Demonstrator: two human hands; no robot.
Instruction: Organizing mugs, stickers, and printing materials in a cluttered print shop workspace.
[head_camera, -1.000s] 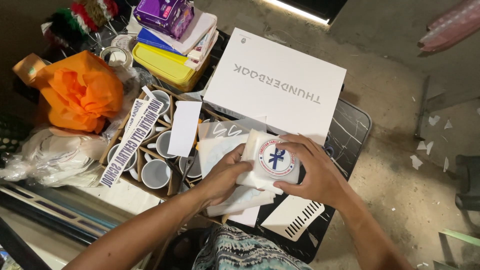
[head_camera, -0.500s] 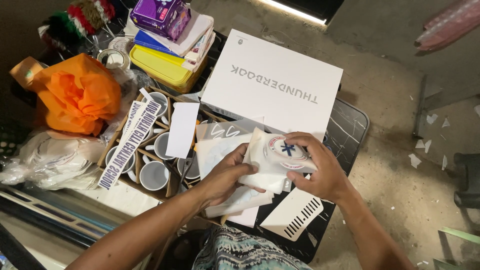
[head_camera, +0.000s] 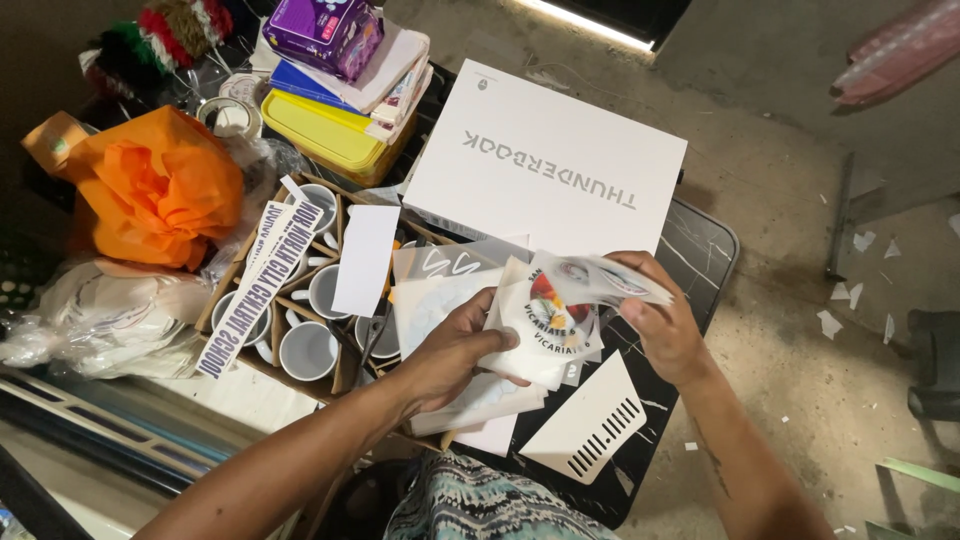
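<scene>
Held a stack of printed sheets (head_camera: 545, 335) over the dark table (head_camera: 700, 250), left hand (head_camera: 455, 350) beneath, fingers curled about the stack's edge. Pinched the top sheet (head_camera: 610, 280) with the right hand (head_camera: 665, 325), thumb pressed to fingers, lifted clear. Beside: white box (head_camera: 550, 160), boxed mugs (head_camera: 310, 350), orange paper (head_camera: 155, 185).

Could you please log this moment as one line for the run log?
left hand: holds sheet stack | right hand: lifts top sheet | left of them: mug box | behind: white box
</scene>
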